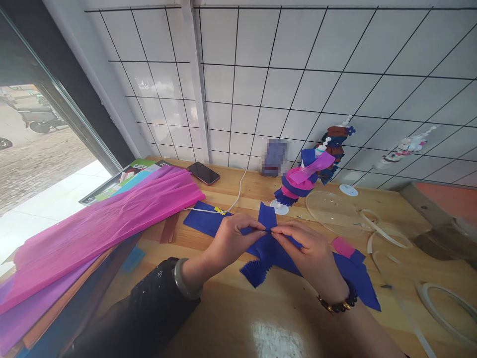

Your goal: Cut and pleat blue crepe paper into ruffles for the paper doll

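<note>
Near the middle of the wooden table (219,308), a dark blue crepe paper strip (267,215) stands up between my two hands. My left hand (236,236) pinches its left edge with thumb and forefinger. Opposite, my right hand (305,243) pinches the same strip at its right edge, the fingertips of both hands almost touching. Below them hangs a pleated, fanned blue end (256,272). Flat blue paper (357,278) extends under and beyond my right hand, and another flat blue piece (203,219) lies left of my left hand.
Pink crepe paper (112,219) tops a pile at the left. Behind are a phone (203,173), a white cord (240,191) and a pink-and-blue paper figure (300,179). At the right lie a pink scrap (343,246) and white tape loops (387,233).
</note>
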Motion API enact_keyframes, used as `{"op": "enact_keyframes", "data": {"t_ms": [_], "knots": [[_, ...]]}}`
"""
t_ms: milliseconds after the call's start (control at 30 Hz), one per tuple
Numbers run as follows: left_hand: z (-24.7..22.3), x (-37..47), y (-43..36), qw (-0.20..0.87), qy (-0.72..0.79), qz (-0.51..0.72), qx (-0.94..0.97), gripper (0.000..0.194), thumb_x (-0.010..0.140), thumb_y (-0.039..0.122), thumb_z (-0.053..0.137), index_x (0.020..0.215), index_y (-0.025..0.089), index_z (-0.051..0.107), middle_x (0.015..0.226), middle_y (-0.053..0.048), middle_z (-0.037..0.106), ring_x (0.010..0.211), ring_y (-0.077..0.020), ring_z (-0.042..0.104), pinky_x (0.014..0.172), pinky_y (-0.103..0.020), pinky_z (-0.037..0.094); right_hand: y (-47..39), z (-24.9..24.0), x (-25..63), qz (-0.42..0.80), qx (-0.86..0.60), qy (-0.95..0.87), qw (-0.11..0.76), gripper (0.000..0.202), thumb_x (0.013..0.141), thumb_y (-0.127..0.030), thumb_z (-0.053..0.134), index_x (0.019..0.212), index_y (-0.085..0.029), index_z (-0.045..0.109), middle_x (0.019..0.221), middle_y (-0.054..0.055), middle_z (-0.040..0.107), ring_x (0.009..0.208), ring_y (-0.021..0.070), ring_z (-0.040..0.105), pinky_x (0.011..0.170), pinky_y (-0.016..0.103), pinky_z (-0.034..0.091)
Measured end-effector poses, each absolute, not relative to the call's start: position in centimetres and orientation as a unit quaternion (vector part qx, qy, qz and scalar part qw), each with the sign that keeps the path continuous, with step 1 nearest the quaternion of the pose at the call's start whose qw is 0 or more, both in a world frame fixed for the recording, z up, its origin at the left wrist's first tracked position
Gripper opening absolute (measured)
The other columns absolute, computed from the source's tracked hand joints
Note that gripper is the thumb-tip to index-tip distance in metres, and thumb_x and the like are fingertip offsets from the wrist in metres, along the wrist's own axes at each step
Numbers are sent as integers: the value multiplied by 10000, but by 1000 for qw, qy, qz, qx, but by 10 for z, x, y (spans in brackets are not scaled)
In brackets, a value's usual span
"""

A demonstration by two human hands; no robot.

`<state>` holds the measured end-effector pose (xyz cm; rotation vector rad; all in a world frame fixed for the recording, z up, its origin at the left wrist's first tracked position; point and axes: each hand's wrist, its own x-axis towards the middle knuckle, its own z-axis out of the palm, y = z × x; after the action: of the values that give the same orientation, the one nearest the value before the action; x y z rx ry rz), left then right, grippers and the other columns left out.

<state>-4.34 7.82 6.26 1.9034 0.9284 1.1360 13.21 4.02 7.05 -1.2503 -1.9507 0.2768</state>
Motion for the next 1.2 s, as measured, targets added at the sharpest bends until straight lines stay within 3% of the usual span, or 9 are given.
{"op": "enact_keyframes", "data": {"t_ms": [333,733,1200], "knots": [[60,-46,79,350,375,440,737,88,706,266,622,722,183,649,735,-14,649,709,-134,597,700,-256,467,38,72,131,113,-525,-744,398,126,802,-278,515,805,-222,628,823,33,655,778,174,605,704,321,493],[55,-42,83,465,345,467,668,128,628,269,692,640,153,640,705,-36,659,685,-142,607,659,-254,492,35,74,132,185,-584,-661,433,93,693,-297,637,726,-222,681,799,25,690,731,176,633,652,291,512],[57,-42,79,421,379,447,692,142,666,294,655,691,160,613,702,-16,641,677,-124,582,661,-239,463,37,68,135,213,-588,-645,439,155,691,-332,630,756,-193,644,783,54,681,722,187,630,624,299,526]]}}
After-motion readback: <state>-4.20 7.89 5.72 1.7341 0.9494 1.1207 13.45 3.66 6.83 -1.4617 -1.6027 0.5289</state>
